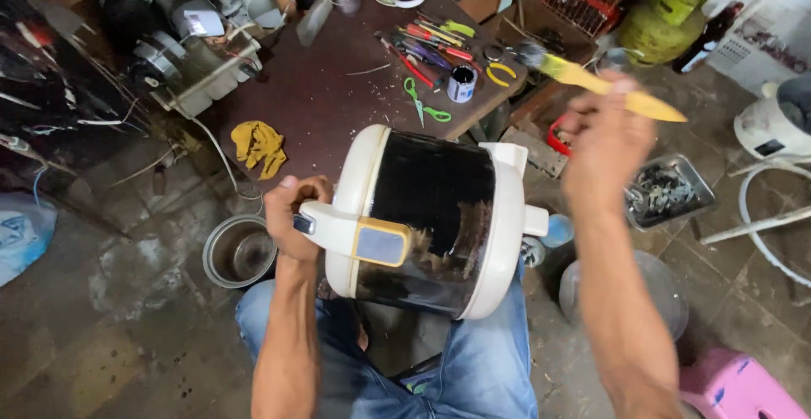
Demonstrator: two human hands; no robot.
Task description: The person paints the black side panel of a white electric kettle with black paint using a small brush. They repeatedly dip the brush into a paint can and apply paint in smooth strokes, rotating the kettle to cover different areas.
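Observation:
A rice cooker body (431, 216), black with white rims and a white handle, lies on its side across my lap. My left hand (291, 216) grips its white handle at the left end. My right hand (604, 144) is raised to the right of the cooker and holds a paintbrush (591, 77) with a yellow wooden handle, bristles pointing up and left. The hand and brush are blurred.
A brown table (338, 89) ahead carries pliers, screwdrivers, green scissors (422, 106), a small black tin (461, 83) and a yellow rag (259, 146). A metal pot (239, 252) sits on the floor at left, a tray of metal parts (667, 191) and a pink stool (735, 385) at right.

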